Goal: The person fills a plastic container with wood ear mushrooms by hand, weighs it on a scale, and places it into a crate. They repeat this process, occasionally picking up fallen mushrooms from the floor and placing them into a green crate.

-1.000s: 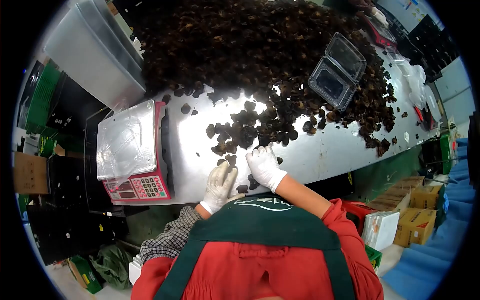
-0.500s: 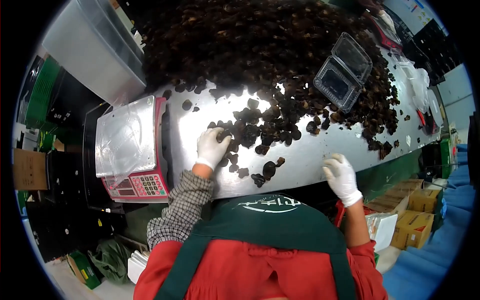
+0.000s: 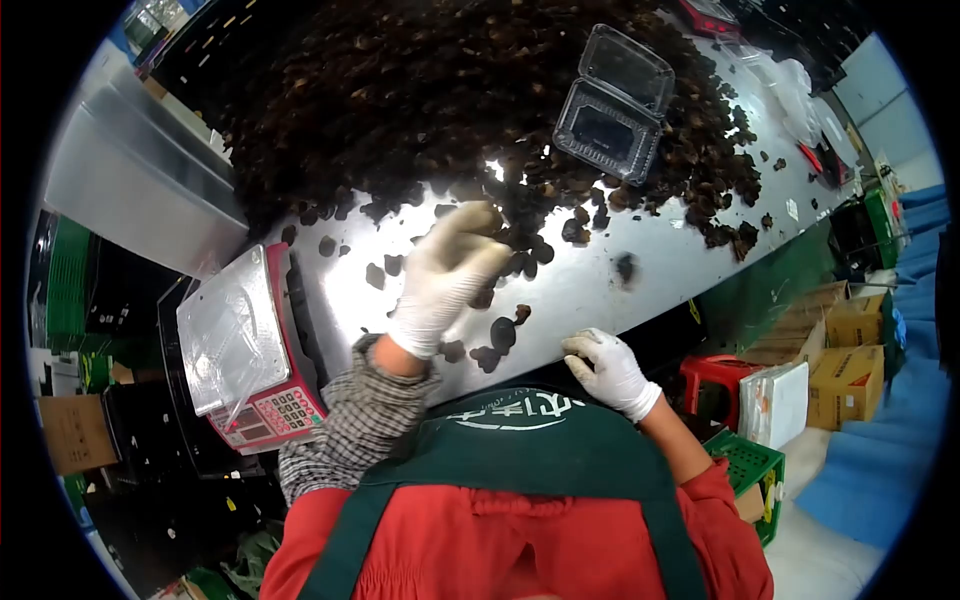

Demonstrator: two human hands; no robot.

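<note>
My left hand point(image 3: 445, 275), in a white glove, is over the metal table with thumb and fingers apart. Its fingertips are blurred, and I see nothing held in them. Under and beside it lie loose dark brown mushroom pieces point(image 3: 503, 333), which look like wood ear. A single blurred dark piece point(image 3: 625, 270) shows to its right, apart from the others. My right hand point(image 3: 612, 375), also gloved, is at the table's near edge, fingers loosely bent and apart, holding nothing.
A large heap of dark pieces point(image 3: 400, 110) covers the table's far side. On it rests an open clear plastic clamshell box point(image 3: 610, 130). A red-edged scale point(image 3: 235, 340) stands at left, by a translucent bin point(image 3: 140, 170). A red stool point(image 3: 715, 375) and cartons point(image 3: 850, 360) are at right.
My left hand has moved away from the piece it was gripping, up and right, and opened. A blurred piece now appears further right. My right hand has come nearer my apron. The view has shifted.
</note>
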